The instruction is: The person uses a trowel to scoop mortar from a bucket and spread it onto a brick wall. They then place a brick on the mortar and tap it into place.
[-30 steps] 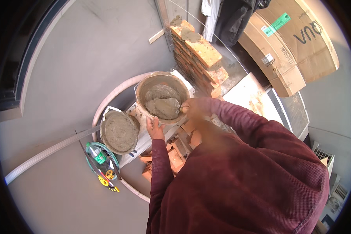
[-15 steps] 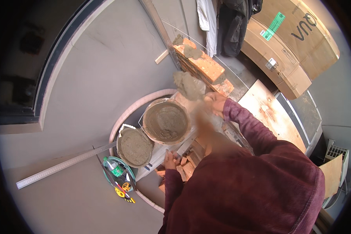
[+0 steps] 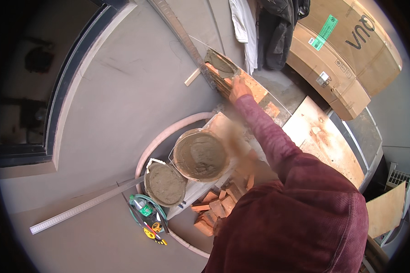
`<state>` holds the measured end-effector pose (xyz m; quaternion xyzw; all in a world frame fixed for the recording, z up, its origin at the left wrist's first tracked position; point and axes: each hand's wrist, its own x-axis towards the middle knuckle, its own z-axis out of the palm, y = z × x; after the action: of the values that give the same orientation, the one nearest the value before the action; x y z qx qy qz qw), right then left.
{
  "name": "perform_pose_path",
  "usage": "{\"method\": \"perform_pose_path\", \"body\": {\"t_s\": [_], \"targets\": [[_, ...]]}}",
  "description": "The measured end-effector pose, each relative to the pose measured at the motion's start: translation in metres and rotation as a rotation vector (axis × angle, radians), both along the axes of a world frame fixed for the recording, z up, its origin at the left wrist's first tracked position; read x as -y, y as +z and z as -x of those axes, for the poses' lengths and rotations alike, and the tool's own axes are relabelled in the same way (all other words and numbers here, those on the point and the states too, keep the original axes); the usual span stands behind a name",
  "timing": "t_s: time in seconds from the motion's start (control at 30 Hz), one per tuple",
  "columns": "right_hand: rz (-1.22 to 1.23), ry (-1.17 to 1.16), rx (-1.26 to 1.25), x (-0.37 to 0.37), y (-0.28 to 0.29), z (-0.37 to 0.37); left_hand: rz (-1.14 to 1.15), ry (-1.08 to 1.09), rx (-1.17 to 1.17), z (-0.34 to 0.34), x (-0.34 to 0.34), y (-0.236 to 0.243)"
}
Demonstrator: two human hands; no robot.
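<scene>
With its fingers closed around the handle of a trowel [image 3: 235, 72], my right hand [image 3: 240, 87] reaches forward over a low brick wall [image 3: 258, 89]. Grey mortar [image 3: 221, 64] lies along the wall's far end, at the trowel's blade, which is hard to make out against it. My left hand is out of sight, behind my body and sleeve. Two round buckets full of mortar stand nearer me: a larger bucket [image 3: 177, 157] and, to its left, a smaller bucket [image 3: 147, 175] with a white edge.
Broken bricks [image 3: 217, 208] lie in a heap below the buckets. A basin [image 3: 164, 210] holds a green bottle and tools beside a long metal straightedge [image 3: 86, 205]. A tall straight bar [image 3: 180, 34] leans by the wall's far end. Cardboard boxes [image 3: 346, 59] and a plywood sheet [image 3: 323, 136] are at right.
My right hand has carried the mortar-loaded trowel from beside the larger bucket forward onto the wall's far end. My left hand, beside the buckets before, has gone out of view.
</scene>
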<state>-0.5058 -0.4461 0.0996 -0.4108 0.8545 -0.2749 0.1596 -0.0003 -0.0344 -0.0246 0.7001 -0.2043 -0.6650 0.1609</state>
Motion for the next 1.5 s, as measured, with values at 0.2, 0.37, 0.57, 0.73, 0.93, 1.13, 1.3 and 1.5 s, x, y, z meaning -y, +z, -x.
{"method": "perform_pose_path", "body": {"t_s": [0.2,0.37,0.57,0.73,0.93,1.13,1.3,1.5], "targets": [[0.002,-0.019,0.231,-0.047,0.042,0.015,0.105,-0.010,-0.020,0.015,0.022,0.014],[-0.132,0.065,0.410,-0.015,0.023,0.035,0.104,0.001,0.009,0.027,0.036,0.041],[-0.108,0.120,0.400,0.047,-0.026,0.062,0.120,0.062,-0.003,0.016,0.036,0.036],[-0.064,0.526,-0.090,0.027,-0.004,0.054,0.099,0.103,0.022,0.000,0.027,0.016],[-0.401,0.576,-0.102,0.047,0.035,0.051,0.095,0.110,0.017,0.002,0.031,0.016],[-0.473,0.333,0.024,0.037,0.098,0.013,0.083,0.156,0.035,-0.010,0.018,0.018],[-0.558,0.777,-0.464,0.056,0.059,0.041,0.085,0.145,0.023,-0.009,0.026,0.014],[-0.286,0.437,0.198,0.075,0.033,0.052,0.113,0.168,0.028,-0.027,0.032,0.003]]}}
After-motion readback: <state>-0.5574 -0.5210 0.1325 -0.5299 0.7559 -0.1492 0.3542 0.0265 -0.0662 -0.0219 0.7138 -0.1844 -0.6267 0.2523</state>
